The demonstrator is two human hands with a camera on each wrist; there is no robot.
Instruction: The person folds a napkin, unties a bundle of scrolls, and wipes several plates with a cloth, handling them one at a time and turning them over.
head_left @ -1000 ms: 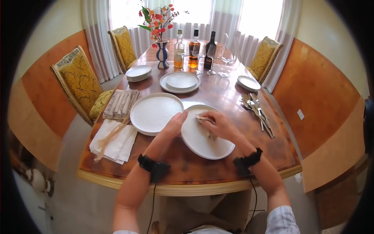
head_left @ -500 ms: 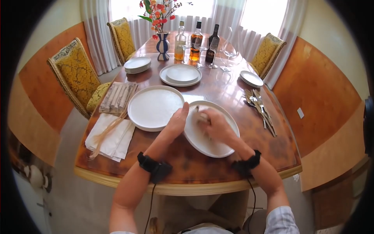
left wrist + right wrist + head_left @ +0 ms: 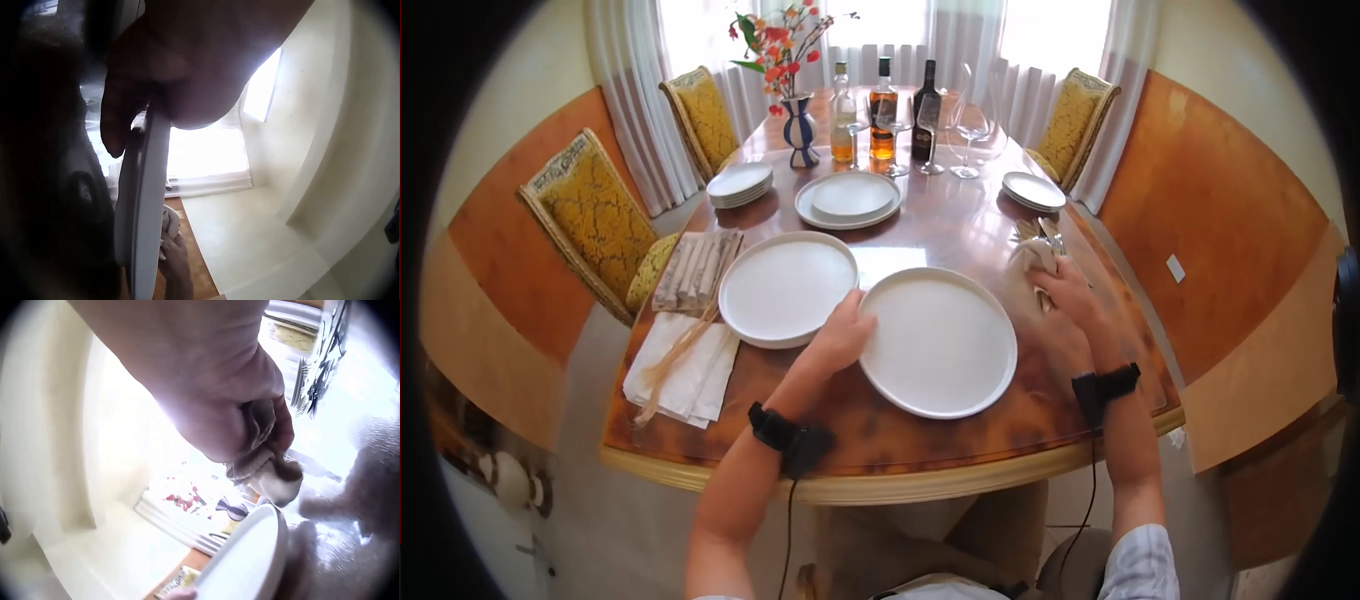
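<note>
A large white plate (image 3: 940, 345) is at the near middle of the table, its left rim held by my left hand (image 3: 840, 335). In the left wrist view that hand's thumb and fingers pinch the plate's edge (image 3: 150, 206) from both sides. My right hand (image 3: 1072, 292) is off to the plate's right, near the cutlery, gripping a crumpled light cloth (image 3: 1032, 258). Folds of the cloth (image 3: 280, 481) bulge out between thumb and fingers in the right wrist view. The hand and cloth partly hide the cutlery (image 3: 1050, 236).
Left of the held plate lies another large white plate (image 3: 788, 285), beside rolled napkins (image 3: 692, 270) and white folded napkins (image 3: 680, 375). Farther back are smaller plates (image 3: 740, 183), stacked plates (image 3: 850, 195), a flower vase (image 3: 800, 135), bottles (image 3: 883, 125) and wine glasses (image 3: 970, 125).
My right hand, earlier rubbing the cloth over the plate, has moved right and off it with the cloth still held. The left hand keeps its hold on the rim.
</note>
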